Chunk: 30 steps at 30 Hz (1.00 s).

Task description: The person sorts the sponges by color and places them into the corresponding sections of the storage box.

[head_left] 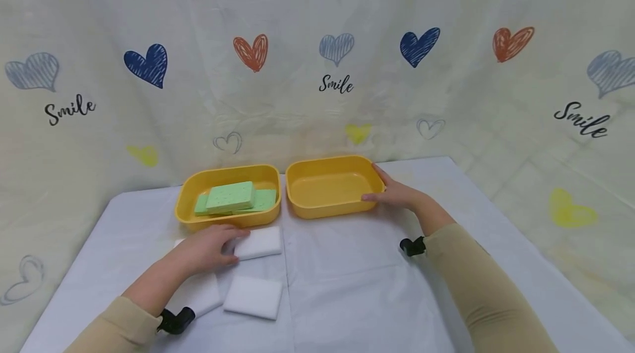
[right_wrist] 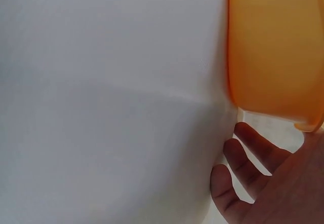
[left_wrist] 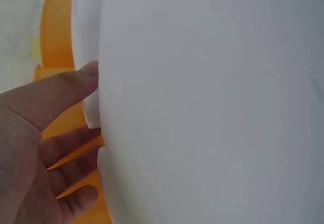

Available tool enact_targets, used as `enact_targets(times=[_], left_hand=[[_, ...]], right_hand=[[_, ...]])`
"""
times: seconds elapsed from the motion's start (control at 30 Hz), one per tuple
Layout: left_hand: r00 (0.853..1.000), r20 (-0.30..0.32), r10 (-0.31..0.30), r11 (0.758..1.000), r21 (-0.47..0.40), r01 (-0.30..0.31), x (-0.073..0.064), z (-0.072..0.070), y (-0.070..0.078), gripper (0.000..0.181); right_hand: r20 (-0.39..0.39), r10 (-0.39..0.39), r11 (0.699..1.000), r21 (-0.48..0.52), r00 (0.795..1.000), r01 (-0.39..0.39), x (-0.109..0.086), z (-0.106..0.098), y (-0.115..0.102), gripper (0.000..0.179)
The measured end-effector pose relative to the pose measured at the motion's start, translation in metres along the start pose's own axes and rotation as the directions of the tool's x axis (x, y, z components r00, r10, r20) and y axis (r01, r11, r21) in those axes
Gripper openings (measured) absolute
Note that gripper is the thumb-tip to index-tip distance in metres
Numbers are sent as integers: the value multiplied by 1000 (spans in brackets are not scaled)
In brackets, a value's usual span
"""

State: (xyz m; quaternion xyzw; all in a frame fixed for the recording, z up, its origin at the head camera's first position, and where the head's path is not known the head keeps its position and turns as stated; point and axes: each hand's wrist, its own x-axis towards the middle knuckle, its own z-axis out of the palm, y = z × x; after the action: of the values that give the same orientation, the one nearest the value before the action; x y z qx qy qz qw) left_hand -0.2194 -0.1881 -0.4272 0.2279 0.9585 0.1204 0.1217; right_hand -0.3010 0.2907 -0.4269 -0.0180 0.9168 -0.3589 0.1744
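My left hand (head_left: 210,248) is at the left end of a white sponge block (head_left: 260,242), thumb on the near edge and fingers on the far edge. In the left wrist view, the thumb (left_wrist: 66,89) touches a white block's edge. My right hand (head_left: 399,193) grips the right end of a yellow tray (head_left: 322,210), thumb in front and a finger at the far corner. The right wrist view shows its other fingers (right_wrist: 245,163) beside the tray's end. Inside a second yellow tray (head_left: 188,198) lie stacked green sponges (head_left: 230,197).
Another white block (head_left: 254,298) lies nearer on the white-covered table (head_left: 357,287). One more white block (head_left: 200,293) is partly hidden under the left forearm. A curtain (head_left: 292,110) printed with hearts hangs behind the trays.
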Motion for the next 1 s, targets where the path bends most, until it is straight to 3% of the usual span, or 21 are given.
enact_targets(times=[0.27, 0.43, 0.73, 1.0], left_hand=[[999, -33, 33, 999, 34, -32, 0, -4, 2, 52], [993, -72, 91, 995, 53, -87, -2, -8, 4, 48], [987, -125, 104, 994, 22, -103, -12, -26, 15, 50], [974, -189, 126, 992, 18, -125, -5, -37, 18, 49]], right_hand=[[-3, -18, 1000, -2, 1000, 18, -2, -3, -1, 119], [-5, -16, 1000, -7, 1000, 16, -1, -4, 2, 118], [-4, -13, 1000, -4, 1000, 13, 0, -2, 2, 118], [10, -16, 1000, 0, 1000, 16, 0, -1, -2, 117]])
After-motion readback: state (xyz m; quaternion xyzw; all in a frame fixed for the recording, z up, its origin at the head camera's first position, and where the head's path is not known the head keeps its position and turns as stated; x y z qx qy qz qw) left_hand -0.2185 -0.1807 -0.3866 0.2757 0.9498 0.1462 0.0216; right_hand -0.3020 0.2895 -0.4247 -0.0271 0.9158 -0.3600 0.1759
